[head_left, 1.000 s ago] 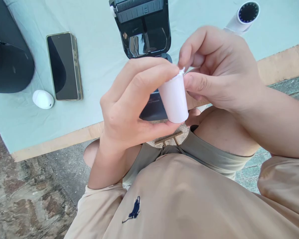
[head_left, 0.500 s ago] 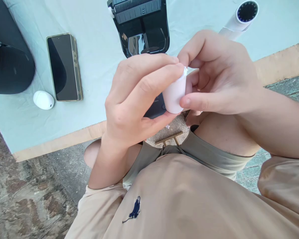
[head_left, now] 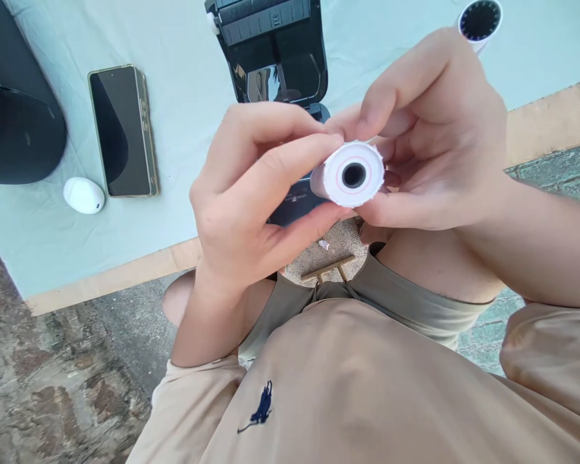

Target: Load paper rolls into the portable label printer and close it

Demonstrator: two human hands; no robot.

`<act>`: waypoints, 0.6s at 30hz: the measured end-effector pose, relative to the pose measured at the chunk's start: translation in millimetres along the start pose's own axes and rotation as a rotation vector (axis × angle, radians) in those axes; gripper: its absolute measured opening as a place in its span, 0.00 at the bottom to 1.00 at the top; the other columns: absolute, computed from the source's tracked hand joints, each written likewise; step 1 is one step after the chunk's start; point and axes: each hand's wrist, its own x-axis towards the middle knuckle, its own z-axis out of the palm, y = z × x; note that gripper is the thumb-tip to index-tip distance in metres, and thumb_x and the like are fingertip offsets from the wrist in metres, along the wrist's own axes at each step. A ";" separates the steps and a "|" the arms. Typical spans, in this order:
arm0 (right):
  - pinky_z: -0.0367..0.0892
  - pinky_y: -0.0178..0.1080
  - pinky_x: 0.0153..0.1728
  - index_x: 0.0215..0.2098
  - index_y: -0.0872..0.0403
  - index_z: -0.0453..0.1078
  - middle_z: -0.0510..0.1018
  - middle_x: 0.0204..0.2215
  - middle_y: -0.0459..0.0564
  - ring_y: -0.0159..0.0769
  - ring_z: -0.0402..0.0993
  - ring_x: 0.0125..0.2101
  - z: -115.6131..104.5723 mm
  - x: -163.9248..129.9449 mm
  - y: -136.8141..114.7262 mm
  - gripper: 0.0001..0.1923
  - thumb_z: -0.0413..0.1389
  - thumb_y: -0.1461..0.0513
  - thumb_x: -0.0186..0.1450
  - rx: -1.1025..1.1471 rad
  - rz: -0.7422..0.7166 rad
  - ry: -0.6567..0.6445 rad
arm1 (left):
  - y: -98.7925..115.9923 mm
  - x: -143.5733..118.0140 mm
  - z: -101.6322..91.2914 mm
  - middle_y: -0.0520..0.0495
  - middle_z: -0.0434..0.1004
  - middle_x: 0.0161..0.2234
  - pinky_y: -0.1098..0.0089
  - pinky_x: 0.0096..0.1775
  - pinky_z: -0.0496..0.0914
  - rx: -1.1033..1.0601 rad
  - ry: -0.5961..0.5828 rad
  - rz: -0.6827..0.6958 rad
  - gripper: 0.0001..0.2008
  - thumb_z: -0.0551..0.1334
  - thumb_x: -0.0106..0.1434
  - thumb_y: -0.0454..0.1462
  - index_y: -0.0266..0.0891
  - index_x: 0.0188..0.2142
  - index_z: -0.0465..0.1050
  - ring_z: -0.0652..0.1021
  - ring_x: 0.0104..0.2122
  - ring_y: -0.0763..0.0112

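Note:
Between my two hands is a small white paper roll [head_left: 336, 183], held above the table's front edge with its round end and dark core hole tilted up toward me. My left hand [head_left: 251, 193] grips it from the left, fingers over the top and thumb below. From the right, my right hand [head_left: 430, 135] pinches it with thumb and fingers; some of those fingertips are hidden behind the roll. Just beyond my hands, a black printer [head_left: 285, 58] stands with its lid raised. Its lower body shows partly under the roll and my left hand.
On the pale cloth-covered table [head_left: 174, 129] lie a phone [head_left: 120, 129] and a small white oval case [head_left: 84, 195]. A large black container [head_left: 19, 109] stands at the left. A white cylinder with a dark round end [head_left: 480, 22] is at the upper right.
The paper roll has turned from side-on to showing its round end and core. Both hands have shifted their fingers around it, and my right hand has moved slightly.

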 end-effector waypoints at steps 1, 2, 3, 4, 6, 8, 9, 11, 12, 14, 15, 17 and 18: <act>0.56 0.21 0.20 0.44 0.57 0.63 0.74 0.44 0.44 0.14 0.69 0.33 0.2 -0.2 -0.9 0.14 0.61 0.62 0.65 -0.041 -0.033 -0.003 | -2.1 -0.7 1.8 0.51 0.79 0.44 0.57 0.43 0.80 -0.016 0.098 0.092 0.15 0.64 0.69 0.48 0.46 0.51 0.76 0.80 0.44 0.62; 0.58 0.20 0.21 0.45 0.58 0.63 0.74 0.45 0.44 0.15 0.70 0.34 0.2 -0.2 -1.9 0.13 0.60 0.61 0.67 -0.066 -0.035 -0.001 | -3.2 -1.0 2.5 0.51 0.79 0.43 0.59 0.42 0.80 -0.025 0.091 0.086 0.14 0.65 0.69 0.47 0.45 0.50 0.75 0.81 0.43 0.63; 0.59 0.19 0.21 0.46 0.59 0.64 0.73 0.46 0.45 0.16 0.71 0.36 0.0 0.1 -2.8 0.14 0.59 0.60 0.67 -0.092 -0.025 0.002 | -3.0 -0.9 2.1 0.50 0.80 0.43 0.60 0.41 0.79 -0.018 0.049 0.044 0.13 0.67 0.68 0.44 0.44 0.50 0.75 0.81 0.43 0.63; 0.61 0.19 0.22 0.48 0.59 0.64 0.73 0.47 0.46 0.17 0.72 0.38 -0.5 0.5 -3.7 0.14 0.58 0.59 0.68 -0.116 -0.004 0.006 | -1.8 -0.6 0.6 0.50 0.80 0.45 0.59 0.45 0.79 -0.002 -0.008 -0.027 0.13 0.68 0.67 0.40 0.44 0.50 0.75 0.81 0.45 0.63; 0.63 0.20 0.22 0.49 0.60 0.65 0.71 0.49 0.48 0.16 0.70 0.37 -1.7 1.7 -4.5 0.16 0.57 0.58 0.68 -0.113 0.037 0.012 | 2.4 0.3 -3.8 0.51 0.81 0.48 0.57 0.48 0.79 0.021 -0.051 -0.107 0.15 0.69 0.65 0.36 0.46 0.50 0.74 0.80 0.48 0.61; 0.63 0.20 0.21 0.49 0.60 0.65 0.69 0.49 0.49 0.14 0.67 0.33 -2.6 2.6 -4.1 0.17 0.58 0.57 0.68 -0.038 0.081 0.002 | 6.4 1.2 -7.4 0.51 0.81 0.49 0.56 0.50 0.80 0.022 -0.047 -0.103 0.16 0.70 0.64 0.34 0.47 0.50 0.72 0.80 0.50 0.60; 0.63 0.20 0.21 0.48 0.59 0.65 0.68 0.49 0.49 0.14 0.65 0.32 -2.9 2.8 -3.5 0.17 0.58 0.56 0.67 0.004 0.108 -0.023 | 7.9 1.8 -8.2 0.51 0.81 0.49 0.55 0.51 0.80 0.016 -0.056 -0.092 0.16 0.70 0.63 0.33 0.48 0.49 0.72 0.81 0.50 0.60; 0.62 0.21 0.20 0.47 0.58 0.64 0.67 0.48 0.47 0.13 0.65 0.30 -3.4 2.9 -2.1 0.18 0.60 0.54 0.66 0.075 0.152 -0.079 | 9.8 3.4 -7.9 0.50 0.81 0.48 0.53 0.54 0.80 0.010 -0.076 -0.054 0.16 0.70 0.63 0.32 0.47 0.47 0.71 0.81 0.51 0.60; 0.63 0.22 0.20 0.46 0.57 0.63 0.67 0.46 0.46 0.14 0.65 0.29 -3.7 2.9 -1.6 0.19 0.61 0.54 0.65 0.095 0.164 -0.100 | 10.5 4.4 -7.0 0.49 0.81 0.47 0.52 0.56 0.79 0.010 -0.083 -0.034 0.14 0.69 0.64 0.32 0.47 0.46 0.70 0.80 0.51 0.59; 0.63 0.23 0.20 0.43 0.56 0.63 0.67 0.42 0.44 0.15 0.66 0.28 -4.7 3.4 -1.2 0.19 0.63 0.55 0.63 0.125 0.162 -0.130 | 11.8 6.3 -5.0 0.48 0.80 0.46 0.51 0.57 0.78 0.021 -0.090 0.003 0.10 0.66 0.66 0.32 0.47 0.44 0.69 0.79 0.53 0.59; 0.63 0.24 0.19 0.42 0.56 0.62 0.67 0.41 0.44 0.16 0.66 0.27 -5.4 3.9 -1.4 0.19 0.64 0.55 0.62 0.140 0.166 -0.135 | 12.4 7.0 -4.1 0.48 0.80 0.46 0.52 0.56 0.78 0.027 -0.086 0.017 0.08 0.64 0.68 0.32 0.47 0.43 0.69 0.79 0.53 0.60; 0.63 0.25 0.18 0.42 0.56 0.62 0.68 0.40 0.44 0.16 0.64 0.26 -6.9 5.1 -2.7 0.20 0.65 0.56 0.60 0.156 0.191 -0.144 | 13.1 7.5 -3.1 0.48 0.79 0.47 0.53 0.55 0.78 0.025 -0.075 0.024 0.06 0.62 0.70 0.33 0.47 0.43 0.69 0.79 0.52 0.61; 0.62 0.25 0.17 0.42 0.55 0.61 0.68 0.41 0.44 0.16 0.63 0.26 -7.6 5.7 -3.4 0.21 0.66 0.57 0.60 0.154 0.206 -0.145 | 13.1 7.3 -3.0 0.48 0.79 0.47 0.53 0.55 0.78 0.018 -0.080 0.017 0.05 0.63 0.70 0.33 0.47 0.43 0.69 0.79 0.51 0.62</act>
